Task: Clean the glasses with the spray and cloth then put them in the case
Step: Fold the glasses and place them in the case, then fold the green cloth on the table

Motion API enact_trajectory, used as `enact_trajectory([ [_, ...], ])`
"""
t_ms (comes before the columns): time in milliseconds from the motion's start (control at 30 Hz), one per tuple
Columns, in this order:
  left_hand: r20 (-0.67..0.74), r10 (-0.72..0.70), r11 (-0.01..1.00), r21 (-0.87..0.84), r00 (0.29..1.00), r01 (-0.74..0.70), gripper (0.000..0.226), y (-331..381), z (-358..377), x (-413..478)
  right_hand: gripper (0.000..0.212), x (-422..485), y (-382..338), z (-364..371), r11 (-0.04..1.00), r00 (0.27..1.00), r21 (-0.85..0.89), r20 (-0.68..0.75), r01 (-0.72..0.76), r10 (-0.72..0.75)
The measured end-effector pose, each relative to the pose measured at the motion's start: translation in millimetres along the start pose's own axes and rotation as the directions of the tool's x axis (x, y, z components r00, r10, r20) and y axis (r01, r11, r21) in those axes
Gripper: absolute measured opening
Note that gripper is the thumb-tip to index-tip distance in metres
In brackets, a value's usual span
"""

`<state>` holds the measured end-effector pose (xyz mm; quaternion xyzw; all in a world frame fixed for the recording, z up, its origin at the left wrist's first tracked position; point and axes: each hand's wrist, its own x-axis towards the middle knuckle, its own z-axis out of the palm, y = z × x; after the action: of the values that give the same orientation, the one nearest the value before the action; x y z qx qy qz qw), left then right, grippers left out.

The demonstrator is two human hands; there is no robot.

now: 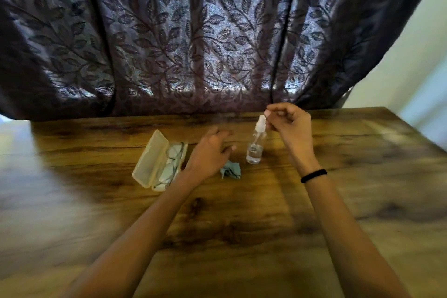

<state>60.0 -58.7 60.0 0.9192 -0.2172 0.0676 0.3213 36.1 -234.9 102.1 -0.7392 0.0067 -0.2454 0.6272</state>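
1. On the wooden table [338,152], towards its far edge, the pale case [150,157] lies open, and the glasses [173,162] rest in its nearer half.
2. The cloth [231,170] sits crumpled on the wood, just right of the case and near the foot of the spray bottle [255,150], which stands upright.
3. The left hand [210,152] hovers between case and bottle with fingers loosely spread, holding nothing.
4. The right hand [290,126], a dark band [313,175] at its wrist, has its forefinger and thumb curled in at the white spray head [261,123]. I cannot tell whether they pinch the head, hold a clear cap, or merely touch it.
5. A leaf-patterned curtain [169,31] hangs behind the table.
6. Handling, as a judgement:
   - The glasses look thin-framed, light and fragile. They are best lifted by the bridge or a temple, keeping fingers off the lenses.
   - The bottle is clear, smooth plastic with a little liquid low down, so it is likely light and easy to tip. Hold its body firmly while the head is pressed.
   - The cloth is soft and limp, so a pinch anywhere will gather it.
   - The case is stiff, and its hinged lid may want steadying.
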Motion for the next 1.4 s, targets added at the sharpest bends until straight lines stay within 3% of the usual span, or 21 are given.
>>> enact_trajectory([
  [167,0.062,0.033,0.998,-0.055,0.998,-0.029,0.045,11.0,18.2,19.4,0.026,0.2,28.9,-15.4,0.993,0.995,-0.072,-0.050,-0.095,0.091],
  [433,0.129,0.028,0.993,-0.117,0.991,-0.013,0.051,6.4,44.3,41.0,0.038,-7.0,59.9,-9.7,0.964,0.965,-0.100,0.065,-0.246,0.253],
  [700,0.085,0.044,0.980,-0.198,0.995,-0.026,0.047,-0.7,48.7,44.8,0.031,-11.4,66.8,2.8,0.974,0.969,-0.057,0.104,-0.217,0.222],
  [1200,0.046,0.030,0.993,-0.119,0.998,-0.024,0.026,-8.1,47.2,74.2,0.029,15.2,74.0,17.0,0.971,0.969,-0.045,0.073,-0.233,0.236],
  [1333,0.055,0.007,0.987,-0.161,0.998,0.002,0.051,-15.5,44.3,66.1,0.045,9.6,76.9,16.9,0.967,0.967,-0.009,0.030,-0.255,0.255],
  [1400,0.080,-0.041,0.984,-0.170,0.996,0.054,0.060,-23.3,41.1,55.4,0.041,-1.2,77.4,15.6,0.965,0.964,-0.018,-0.045,-0.262,0.261],
])
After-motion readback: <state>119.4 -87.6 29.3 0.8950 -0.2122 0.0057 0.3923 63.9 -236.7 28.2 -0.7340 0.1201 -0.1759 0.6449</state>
